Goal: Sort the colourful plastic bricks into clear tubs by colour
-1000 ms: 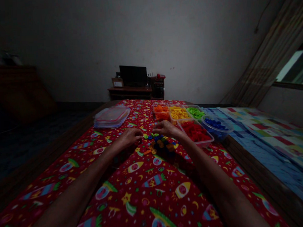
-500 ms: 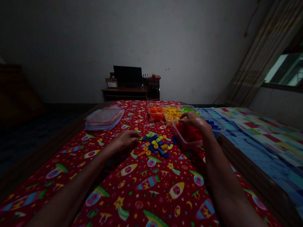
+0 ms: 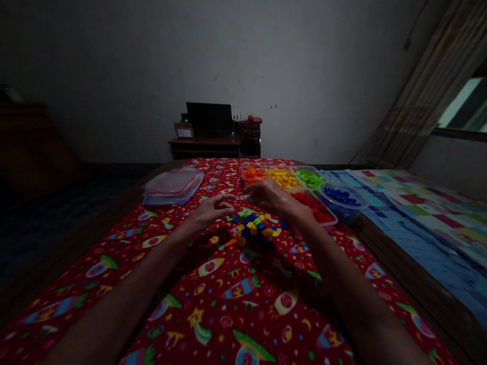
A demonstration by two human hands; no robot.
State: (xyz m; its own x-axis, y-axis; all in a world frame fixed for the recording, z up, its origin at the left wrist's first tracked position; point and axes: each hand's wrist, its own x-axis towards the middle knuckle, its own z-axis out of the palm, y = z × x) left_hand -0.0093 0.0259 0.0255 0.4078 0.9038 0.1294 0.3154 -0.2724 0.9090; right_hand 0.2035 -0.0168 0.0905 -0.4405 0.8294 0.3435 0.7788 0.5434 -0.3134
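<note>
My left hand [image 3: 214, 209] hovers at the left side of a small pile of plastic building pieces [image 3: 251, 227]. Its thumb and fingers are apart, with nothing visible between them. Over the far edge of the pile is my right hand [image 3: 270, 196], palm down, fingers stretched to the left; I see nothing in it. The pile mixes blue, yellow and green pieces, with an orange one at its left edge. Just right of my right hand, a clear box of red pieces [image 3: 314, 205] stands partly hidden by the forearm.
Behind stand clear boxes of orange pieces [image 3: 253, 174], yellow pieces [image 3: 282, 177] and green pieces [image 3: 309, 178]. A round tub of blue pieces [image 3: 342, 196] is at the right. Stacked clear lids [image 3: 174, 186] lie left on the red patterned cloth [image 3: 232, 310].
My right hand has moved left from above the red box to the far side of the pile. My left hand has lifted slightly and shifted right, its fingers spreading. The view has shifted a little.
</note>
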